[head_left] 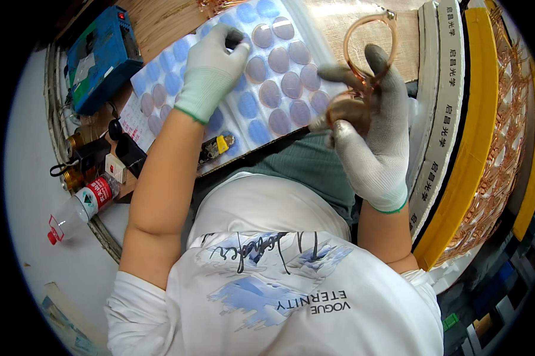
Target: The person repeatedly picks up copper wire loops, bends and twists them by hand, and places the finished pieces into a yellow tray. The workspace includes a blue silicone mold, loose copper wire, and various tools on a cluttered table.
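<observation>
From the head view, the person's left hand (pixel 211 68), in a white knit glove with a green cuff, reaches out over a flat white sheet (pixel 279 77) set with rows of round bluish-grey lenses. Its fingertips (pixel 235 40) are pinched on a dark lens near the sheet's far edge. The right hand (pixel 368 139), gloved the same way, is raised above the near right corner of the sheet and grips a translucent amber-pink spectacle frame (pixel 365 53) by its lower rim, the upper rim standing free above the forefinger. To the right curve long trays (pixel 478 118), white and yellow, stacked with more frames of that colour. To the left sit a blue box-shaped device (pixel 101 56) and a clear plastic bottle with a red cap (pixel 80 207).
</observation>
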`<action>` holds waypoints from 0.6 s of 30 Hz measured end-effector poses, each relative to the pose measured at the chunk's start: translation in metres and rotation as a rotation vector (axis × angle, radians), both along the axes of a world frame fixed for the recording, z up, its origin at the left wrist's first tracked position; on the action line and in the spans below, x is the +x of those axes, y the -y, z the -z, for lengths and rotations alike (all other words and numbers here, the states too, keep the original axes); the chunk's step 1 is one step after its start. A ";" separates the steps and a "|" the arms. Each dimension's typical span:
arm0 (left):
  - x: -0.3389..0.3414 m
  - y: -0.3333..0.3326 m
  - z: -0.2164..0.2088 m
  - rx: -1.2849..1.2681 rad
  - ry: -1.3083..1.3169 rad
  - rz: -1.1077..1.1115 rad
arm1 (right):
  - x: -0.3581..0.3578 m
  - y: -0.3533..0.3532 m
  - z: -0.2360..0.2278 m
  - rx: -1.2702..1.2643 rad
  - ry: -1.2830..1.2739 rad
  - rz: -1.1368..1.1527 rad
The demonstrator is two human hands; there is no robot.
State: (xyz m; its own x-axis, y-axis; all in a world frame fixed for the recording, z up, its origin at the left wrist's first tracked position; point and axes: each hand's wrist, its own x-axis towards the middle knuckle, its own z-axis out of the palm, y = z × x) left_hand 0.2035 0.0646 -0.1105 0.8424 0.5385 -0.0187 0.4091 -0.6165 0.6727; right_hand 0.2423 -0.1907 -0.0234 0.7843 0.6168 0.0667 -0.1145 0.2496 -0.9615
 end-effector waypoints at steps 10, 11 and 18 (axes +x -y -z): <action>-0.137 0.063 -0.115 -0.973 0.295 0.039 | -0.060 -0.019 -0.014 -0.279 0.079 -0.318; -0.144 0.061 -0.117 -1.055 0.342 0.034 | -0.062 -0.021 -0.019 -0.271 0.064 -0.384; -0.189 0.057 -0.115 -1.141 0.442 0.116 | -0.082 -0.033 -0.026 -0.255 0.062 -0.527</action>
